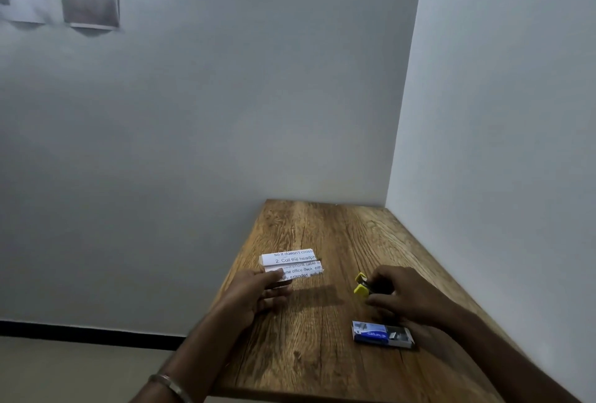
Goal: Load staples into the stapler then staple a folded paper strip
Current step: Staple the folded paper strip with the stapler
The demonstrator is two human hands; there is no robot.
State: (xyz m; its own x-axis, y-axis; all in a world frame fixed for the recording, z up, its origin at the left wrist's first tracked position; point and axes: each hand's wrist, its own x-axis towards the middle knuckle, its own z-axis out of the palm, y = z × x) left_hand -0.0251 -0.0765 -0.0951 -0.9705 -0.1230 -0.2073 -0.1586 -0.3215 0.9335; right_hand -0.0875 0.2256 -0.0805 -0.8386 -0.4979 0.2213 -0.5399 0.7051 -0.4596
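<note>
Both hands on the desk: left at the paper strip, right on the stapler.

My left hand (258, 289) lies at 9 o'clock on the wooden desk (322, 354), fingers (274, 276) straight and together, tips touching the near left corner of the folded paper strip (295, 264), which lies flat at 11 o'clock. My right hand (398, 294) is at 3 o'clock, fingers curled and clamped on the yellow-and-black stapler (362, 285), whose yellow ends point toward 9 o'clock. The staple box (382, 334) lies flat at 5 o'clock, just beside my right wrist. A metal bangle (171, 386) sits on my left forearm.
</note>
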